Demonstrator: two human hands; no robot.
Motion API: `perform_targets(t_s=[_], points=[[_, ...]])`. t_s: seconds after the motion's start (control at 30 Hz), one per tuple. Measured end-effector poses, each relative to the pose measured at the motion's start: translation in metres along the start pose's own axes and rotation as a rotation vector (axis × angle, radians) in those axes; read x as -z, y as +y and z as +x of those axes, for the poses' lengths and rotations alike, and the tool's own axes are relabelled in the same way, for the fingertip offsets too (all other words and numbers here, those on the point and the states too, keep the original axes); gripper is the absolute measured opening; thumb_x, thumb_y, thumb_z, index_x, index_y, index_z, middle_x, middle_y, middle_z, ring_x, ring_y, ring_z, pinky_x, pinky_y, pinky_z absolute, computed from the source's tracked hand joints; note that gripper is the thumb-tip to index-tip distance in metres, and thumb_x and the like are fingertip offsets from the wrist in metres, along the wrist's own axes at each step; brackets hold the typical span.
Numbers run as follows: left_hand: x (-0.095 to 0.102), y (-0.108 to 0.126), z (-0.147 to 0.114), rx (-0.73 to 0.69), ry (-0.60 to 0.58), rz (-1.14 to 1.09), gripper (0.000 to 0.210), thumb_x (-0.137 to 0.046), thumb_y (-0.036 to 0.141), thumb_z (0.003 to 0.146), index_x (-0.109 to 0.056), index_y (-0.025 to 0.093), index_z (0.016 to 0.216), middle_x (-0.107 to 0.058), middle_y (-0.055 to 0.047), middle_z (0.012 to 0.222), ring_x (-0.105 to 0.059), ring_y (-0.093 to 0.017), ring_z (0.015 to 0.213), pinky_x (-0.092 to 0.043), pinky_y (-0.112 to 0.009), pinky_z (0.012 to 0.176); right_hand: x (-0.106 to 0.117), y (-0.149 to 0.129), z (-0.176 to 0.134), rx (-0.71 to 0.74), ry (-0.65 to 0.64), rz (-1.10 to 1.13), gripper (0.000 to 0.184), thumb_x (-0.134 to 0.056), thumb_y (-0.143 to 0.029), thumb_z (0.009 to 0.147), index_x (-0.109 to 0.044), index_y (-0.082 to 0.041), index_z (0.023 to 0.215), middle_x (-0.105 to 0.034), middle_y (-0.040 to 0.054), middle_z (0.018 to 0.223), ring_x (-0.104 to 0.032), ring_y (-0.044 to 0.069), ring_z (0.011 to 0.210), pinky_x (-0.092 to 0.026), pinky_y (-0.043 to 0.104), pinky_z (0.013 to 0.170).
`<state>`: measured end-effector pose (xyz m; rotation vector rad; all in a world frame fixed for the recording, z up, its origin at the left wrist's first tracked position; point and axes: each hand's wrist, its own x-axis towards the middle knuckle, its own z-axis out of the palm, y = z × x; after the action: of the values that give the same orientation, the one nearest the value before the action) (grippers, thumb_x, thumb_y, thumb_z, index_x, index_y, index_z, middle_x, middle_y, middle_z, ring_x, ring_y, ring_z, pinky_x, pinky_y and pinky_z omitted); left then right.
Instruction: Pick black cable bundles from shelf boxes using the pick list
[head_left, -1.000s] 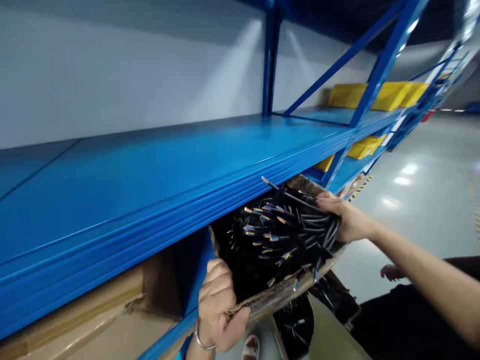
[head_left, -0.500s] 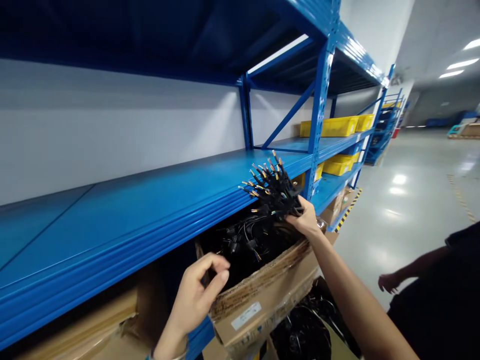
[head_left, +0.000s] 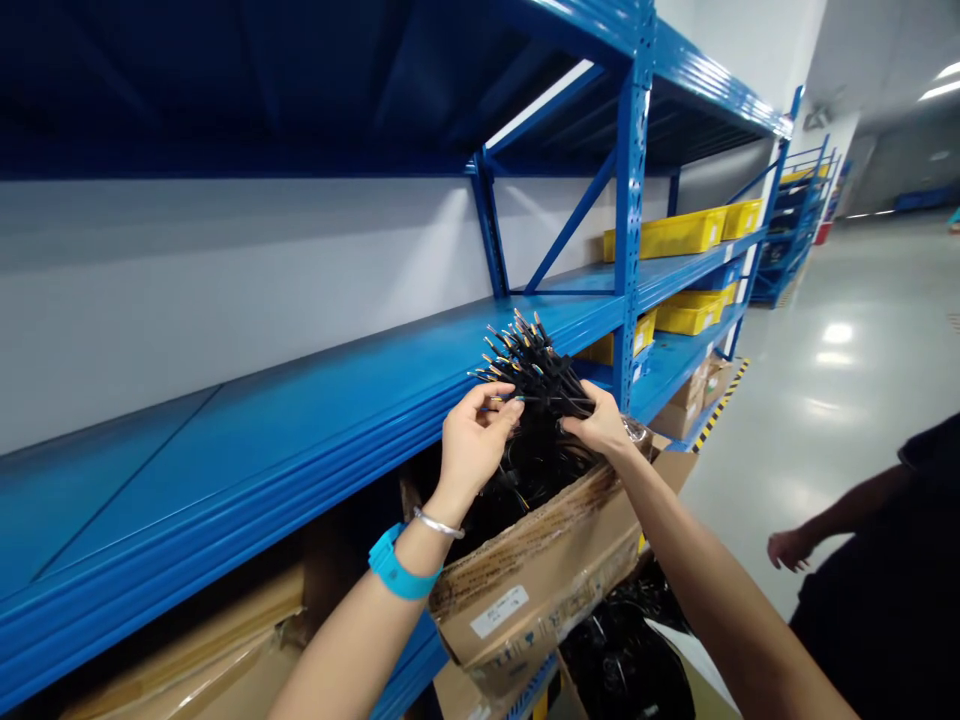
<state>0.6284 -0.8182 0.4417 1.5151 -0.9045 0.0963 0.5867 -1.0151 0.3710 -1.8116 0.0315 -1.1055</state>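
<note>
A thick bundle of black cables [head_left: 551, 375] with bare coloured wire ends stands above an open cardboard box [head_left: 555, 560]. My right hand [head_left: 600, 420] is closed around the bundle's right side. On the left side, my left hand [head_left: 480, 425] pinches a wire end of one cable between thumb and fingertips. More black cables [head_left: 517, 480] lie inside the box, partly hidden by my hands. A white label [head_left: 499, 612] is stuck on the box's front.
A blue shelf [head_left: 300, 410] runs behind the box, with an upright post [head_left: 632, 200] at right. Yellow bins [head_left: 675, 237] sit on farther shelves. Black plastic bags [head_left: 630, 650] lie below the box. Another person's hand [head_left: 791, 550] hangs at the right.
My left hand has moved up and right from the box's edge to the cable bundle and pinches a wire end. My right hand keeps holding the bundle.
</note>
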Motion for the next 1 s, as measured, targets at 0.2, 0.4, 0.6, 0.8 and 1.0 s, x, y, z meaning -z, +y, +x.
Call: perform_targets(t_s=[0.2,0.4,0.6,0.8,1.0], points=[[0.001,-0.002,0.003,-0.012,0.055,0.059,0.028,-0.066,0.037,0.073,-0.063,0.014,0.089,-0.063,0.000,0.066,-0.064,-0.014,0.060,-0.050,-0.024,0.056,0.000,-0.006,-0.003,0.012,-0.048,-0.008,0.017,-0.059,-0.018,0.056,-0.048,-0.017,0.070,-0.047,-0.0059,0.063,-0.041,0.011,0.059,-0.034,0.022,0.053],[0.043,0.001,-0.016,0.003,-0.164,0.431,0.024,-0.059,0.038,0.078,-0.065,0.018,0.090,-0.067,-0.001,0.069,-0.064,-0.016,0.063,-0.049,-0.027,0.060,0.009,-0.004,-0.002,0.111,-0.332,-0.137,0.020,-0.061,-0.020,0.061,-0.055,-0.016,0.080,-0.055,-0.0024,0.075,-0.050,0.014,0.070,-0.041,0.025,0.065],[0.111,-0.014,-0.100,0.005,-0.289,1.038,0.020,-0.055,0.037,0.081,-0.069,0.031,0.095,-0.072,0.000,0.094,-0.066,-0.023,0.086,-0.050,-0.035,0.075,0.042,-0.023,-0.022,0.072,-0.539,-0.722,0.064,-0.080,-0.031,0.054,-0.059,-0.025,0.115,-0.060,0.0083,0.111,-0.047,0.033,0.109,-0.037,0.051,0.088],[0.085,-0.064,-0.164,-0.307,0.165,0.733,0.023,-0.055,0.025,0.081,-0.061,0.022,0.104,-0.064,-0.008,0.110,-0.052,-0.026,0.117,-0.046,-0.044,0.093,-0.004,-0.018,-0.129,0.061,0.382,-0.594,0.052,-0.051,-0.040,0.085,-0.042,-0.022,0.133,-0.039,0.0134,0.138,-0.032,0.032,0.129,-0.026,0.057,0.104],[0.068,-0.096,-0.156,-0.528,0.391,0.641,0.026,-0.060,0.010,0.072,-0.058,0.019,0.096,-0.062,-0.007,0.095,-0.055,-0.028,0.107,-0.046,-0.052,0.090,-0.094,0.038,-0.179,-0.069,0.387,-0.589,0.071,-0.020,-0.048,0.091,0.008,-0.015,0.147,0.009,0.0139,0.152,0.004,0.039,0.139,-0.009,0.068,0.104]])
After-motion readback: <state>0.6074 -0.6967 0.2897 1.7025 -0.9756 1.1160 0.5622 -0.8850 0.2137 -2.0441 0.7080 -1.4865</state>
